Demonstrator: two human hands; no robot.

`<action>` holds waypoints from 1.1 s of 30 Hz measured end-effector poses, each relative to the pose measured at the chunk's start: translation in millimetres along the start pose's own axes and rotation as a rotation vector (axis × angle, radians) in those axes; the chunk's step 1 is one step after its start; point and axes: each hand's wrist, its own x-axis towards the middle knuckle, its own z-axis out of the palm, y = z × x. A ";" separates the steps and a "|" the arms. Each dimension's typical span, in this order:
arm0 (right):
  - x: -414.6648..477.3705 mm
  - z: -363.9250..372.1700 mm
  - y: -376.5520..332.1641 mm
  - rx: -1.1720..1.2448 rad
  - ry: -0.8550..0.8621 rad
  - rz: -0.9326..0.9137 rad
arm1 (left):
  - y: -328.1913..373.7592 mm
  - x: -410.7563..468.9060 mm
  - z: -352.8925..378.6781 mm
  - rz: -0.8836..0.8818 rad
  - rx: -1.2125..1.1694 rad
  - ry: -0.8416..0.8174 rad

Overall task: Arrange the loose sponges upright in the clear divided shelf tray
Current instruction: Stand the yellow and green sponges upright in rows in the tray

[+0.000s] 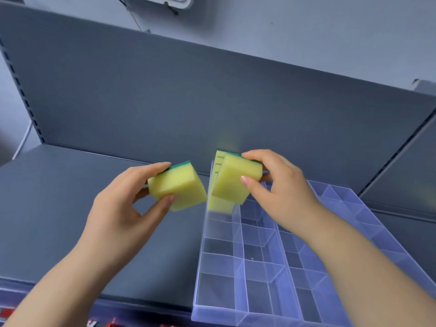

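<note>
Shelf (94,208), grey: tray (236,312) is set on its right part, most compartments seen bare. Row (220,205) of sponges is stood on edge at tray's far left end. Left hand (122,208) is closed round left sponge (177,187) beside tray, judged held in reserve. Right hand (283,190) is pinched on right sponge (233,180), edge-up at row's near end, presumably for slotting in.

Grey shelf (59,220) spreads under your left hand (122,208). Flat on it, clear divided tray (219,312), beneath your right hand (283,192).
</note>
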 end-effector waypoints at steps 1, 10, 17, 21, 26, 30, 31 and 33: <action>1.5 2.3 1.1 -0.001 -0.010 0.008 | -0.7 2.0 -0.5 0.001 -0.008 0.002; 9.0 22.8 11.0 -0.040 -0.076 0.082 | -8.2 12.5 -6.4 0.010 -0.025 -0.011; 9.0 19.2 8.8 -0.087 -0.059 0.038 | -9.3 8.2 -12.0 -0.004 -0.027 -0.005; 4.9 19.2 13.0 -0.108 -0.062 0.052 | -9.1 5.6 -11.8 0.006 -0.031 0.000; 6.4 20.0 11.9 -0.079 -0.058 0.013 | -8.4 2.7 -10.0 0.005 -0.041 0.007; 9.4 23.0 12.9 -0.105 -0.075 0.007 | -7.1 1.3 -9.2 -0.002 -0.060 0.021; 9.9 23.3 14.6 -0.111 -0.068 0.011 | -6.7 1.1 -9.1 -0.002 -0.059 0.023; 11.4 22.6 18.0 -0.134 -0.055 0.016 | -6.3 0.6 -8.8 -0.007 -0.059 0.025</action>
